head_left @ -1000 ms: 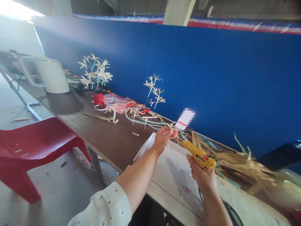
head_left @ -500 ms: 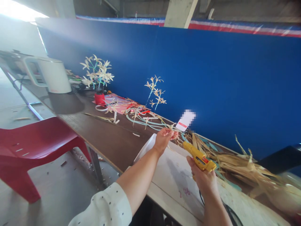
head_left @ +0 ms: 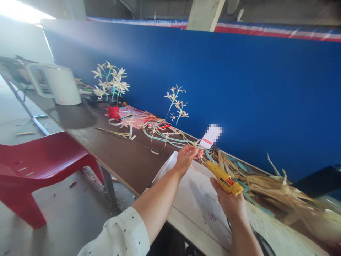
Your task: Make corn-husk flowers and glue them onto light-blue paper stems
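Partly hidden behind bent fingertips: a pale flower (head_left: 195, 144), apparently pinched in the left hand (head_left: 185, 158), above the far side of a white tray (head_left: 183, 192). Too small to make out: its stem and the exact hold of each fingertip. Gripped in the right hand (head_left: 232, 203), over the tray: a yellow glue gun (head_left: 221, 175), nozzle towards the flower, near but apart. Covered by palm and fingers: most of the handle and the trigger; cannot tell whether pressed. Cut off by the lower edge: both forearms, a dotted sleeve (head_left: 125, 231) and a dark cord (head_left: 263, 245).

On the brown counter (head_left: 128, 156), just beyond the left hand: a phone (head_left: 206, 140), largely masked by pixels. To its left: tangled pale-blue loops (head_left: 157, 138), then a pink sheet (head_left: 135, 123) half buried under scraps. Farther left: a red pot (head_left: 113, 112) of white blooms (head_left: 113, 80) and a white kettle (head_left: 64, 85). Along the right: dry husks (head_left: 266, 181), blurring towards the frame's edge, beside a dark shape (head_left: 317, 181), cut off and hard to identify.
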Action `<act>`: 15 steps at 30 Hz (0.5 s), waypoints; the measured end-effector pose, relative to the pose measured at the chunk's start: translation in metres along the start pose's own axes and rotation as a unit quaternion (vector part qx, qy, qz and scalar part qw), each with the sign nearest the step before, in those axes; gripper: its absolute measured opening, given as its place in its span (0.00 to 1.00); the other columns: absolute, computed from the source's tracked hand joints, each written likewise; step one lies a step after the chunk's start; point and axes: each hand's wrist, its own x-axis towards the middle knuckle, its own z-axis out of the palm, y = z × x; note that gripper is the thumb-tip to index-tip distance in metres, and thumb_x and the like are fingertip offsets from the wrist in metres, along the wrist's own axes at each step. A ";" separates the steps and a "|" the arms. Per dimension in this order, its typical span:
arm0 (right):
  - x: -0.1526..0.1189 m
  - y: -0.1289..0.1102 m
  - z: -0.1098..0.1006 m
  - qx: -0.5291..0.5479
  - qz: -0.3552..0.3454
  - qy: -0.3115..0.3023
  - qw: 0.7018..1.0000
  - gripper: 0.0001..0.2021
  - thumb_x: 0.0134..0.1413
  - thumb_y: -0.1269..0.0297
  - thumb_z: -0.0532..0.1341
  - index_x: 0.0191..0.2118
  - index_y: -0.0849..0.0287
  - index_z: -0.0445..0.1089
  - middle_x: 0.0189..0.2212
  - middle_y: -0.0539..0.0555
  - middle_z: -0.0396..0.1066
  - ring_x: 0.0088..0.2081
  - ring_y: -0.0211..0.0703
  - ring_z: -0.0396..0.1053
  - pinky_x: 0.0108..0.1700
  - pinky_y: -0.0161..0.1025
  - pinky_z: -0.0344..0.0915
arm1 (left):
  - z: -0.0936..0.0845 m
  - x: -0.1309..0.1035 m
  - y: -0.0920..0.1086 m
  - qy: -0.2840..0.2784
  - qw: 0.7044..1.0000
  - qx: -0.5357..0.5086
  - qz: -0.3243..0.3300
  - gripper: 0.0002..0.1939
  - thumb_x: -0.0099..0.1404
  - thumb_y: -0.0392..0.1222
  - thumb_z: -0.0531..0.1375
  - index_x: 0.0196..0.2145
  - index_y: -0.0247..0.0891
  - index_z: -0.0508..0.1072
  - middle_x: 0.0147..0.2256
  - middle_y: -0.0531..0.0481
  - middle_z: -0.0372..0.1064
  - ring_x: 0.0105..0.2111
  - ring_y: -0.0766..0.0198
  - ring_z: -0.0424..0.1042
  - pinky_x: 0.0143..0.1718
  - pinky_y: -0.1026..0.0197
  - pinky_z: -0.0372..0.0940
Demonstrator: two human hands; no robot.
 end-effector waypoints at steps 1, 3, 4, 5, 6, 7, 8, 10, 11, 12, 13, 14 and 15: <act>0.000 -0.001 0.000 0.000 0.005 -0.011 1.000 0.21 0.43 0.46 0.62 0.35 0.61 0.75 0.18 0.52 0.69 0.26 0.48 0.69 0.26 0.37 0.61 | 0.000 0.000 0.000 -0.001 1.000 0.002 0.000 0.18 0.48 0.48 0.68 0.28 0.34 0.66 0.30 0.44 0.75 0.33 0.59 0.75 0.43 0.51 0.65; 0.000 -0.003 0.000 0.005 0.016 -0.031 0.999 0.22 0.43 0.46 0.61 0.35 0.61 0.75 0.19 0.53 0.70 0.27 0.48 0.69 0.26 0.37 0.61 | 0.000 0.000 0.001 -0.001 1.000 0.006 0.000 0.18 0.48 0.48 0.68 0.28 0.34 0.67 0.30 0.44 0.75 0.33 0.59 0.75 0.43 0.51 0.65; 0.000 -0.004 0.000 0.007 0.022 -0.036 0.999 0.22 0.43 0.45 0.61 0.35 0.61 0.74 0.20 0.53 0.70 0.27 0.48 0.69 0.27 0.37 0.61 | 0.000 0.000 0.001 -0.001 1.000 0.006 0.001 0.18 0.48 0.48 0.68 0.28 0.34 0.66 0.30 0.44 0.75 0.33 0.59 0.75 0.42 0.51 0.65; -0.001 -0.004 0.000 0.009 0.027 -0.038 0.999 0.22 0.43 0.45 0.61 0.34 0.60 0.74 0.20 0.53 0.70 0.27 0.48 0.69 0.27 0.37 0.61 | 0.000 0.000 0.001 -0.001 1.000 0.005 0.001 0.18 0.48 0.48 0.68 0.28 0.34 0.66 0.30 0.44 0.75 0.33 0.59 0.75 0.42 0.52 0.65; -0.001 -0.005 0.000 0.010 0.032 -0.038 0.999 0.22 0.43 0.44 0.61 0.34 0.60 0.74 0.20 0.53 0.71 0.27 0.48 0.69 0.27 0.37 0.61 | 0.000 0.000 0.001 -0.002 1.000 0.003 0.002 0.18 0.48 0.48 0.68 0.28 0.34 0.66 0.30 0.44 0.75 0.33 0.59 0.75 0.42 0.52 0.65; -0.001 -0.005 0.000 0.011 0.035 -0.036 0.999 0.22 0.43 0.44 0.61 0.33 0.60 0.74 0.21 0.53 0.71 0.27 0.48 0.69 0.27 0.37 0.61 | 0.000 0.000 0.001 -0.003 1.000 0.000 0.002 0.18 0.48 0.48 0.68 0.28 0.34 0.66 0.30 0.45 0.75 0.33 0.59 0.75 0.42 0.52 0.65; -0.001 -0.006 0.000 0.012 0.039 -0.032 0.999 0.22 0.42 0.44 0.61 0.33 0.60 0.74 0.21 0.54 0.71 0.27 0.48 0.69 0.27 0.37 0.61 | 0.000 0.000 0.001 -0.005 1.000 -0.002 0.001 0.18 0.47 0.48 0.68 0.28 0.34 0.66 0.29 0.45 0.75 0.33 0.59 0.75 0.42 0.52 0.65; -0.001 -0.006 0.000 0.015 0.041 -0.025 0.999 0.23 0.42 0.44 0.62 0.33 0.61 0.74 0.22 0.54 0.72 0.27 0.48 0.69 0.28 0.37 0.62 | 0.000 0.000 0.000 -0.006 1.000 -0.003 -0.001 0.18 0.47 0.48 0.68 0.28 0.34 0.66 0.29 0.44 0.75 0.33 0.58 0.75 0.42 0.52 0.65; -0.001 -0.007 0.000 0.018 0.039 -0.025 0.999 0.23 0.42 0.44 0.62 0.33 0.61 0.74 0.23 0.54 0.72 0.27 0.48 0.69 0.28 0.37 0.62 | 0.000 0.000 0.000 -0.005 1.000 -0.003 -0.002 0.18 0.47 0.48 0.68 0.28 0.34 0.66 0.29 0.44 0.75 0.34 0.58 0.75 0.42 0.52 0.65; -0.001 -0.007 0.000 0.020 0.036 -0.028 0.999 0.23 0.42 0.44 0.62 0.33 0.61 0.74 0.23 0.54 0.72 0.28 0.48 0.69 0.28 0.37 0.62 | 0.000 0.000 0.000 -0.004 1.000 -0.002 -0.003 0.19 0.47 0.48 0.68 0.28 0.34 0.66 0.29 0.44 0.75 0.34 0.58 0.75 0.42 0.52 0.65; -0.001 -0.008 0.000 0.021 0.032 -0.031 0.999 0.22 0.42 0.44 0.62 0.33 0.61 0.74 0.23 0.54 0.72 0.28 0.48 0.69 0.28 0.37 0.62 | 0.000 0.000 0.000 -0.003 1.000 -0.002 -0.003 0.19 0.47 0.48 0.69 0.28 0.34 0.66 0.29 0.44 0.75 0.34 0.58 0.75 0.42 0.52 0.65; -0.001 -0.008 -0.001 0.019 0.029 -0.033 0.999 0.22 0.42 0.44 0.62 0.33 0.61 0.74 0.23 0.54 0.72 0.28 0.48 0.69 0.28 0.36 0.62 | 0.001 -0.001 0.000 -0.003 1.000 -0.002 -0.003 0.19 0.47 0.48 0.69 0.28 0.34 0.66 0.29 0.44 0.75 0.34 0.58 0.75 0.42 0.51 0.65; -0.001 -0.008 -0.001 0.016 0.028 -0.033 0.999 0.22 0.42 0.44 0.62 0.33 0.61 0.74 0.23 0.54 0.72 0.28 0.48 0.70 0.28 0.36 0.62 | 0.001 -0.001 0.001 -0.003 1.000 -0.002 -0.002 0.18 0.47 0.48 0.69 0.28 0.34 0.67 0.29 0.44 0.75 0.33 0.58 0.75 0.42 0.51 0.65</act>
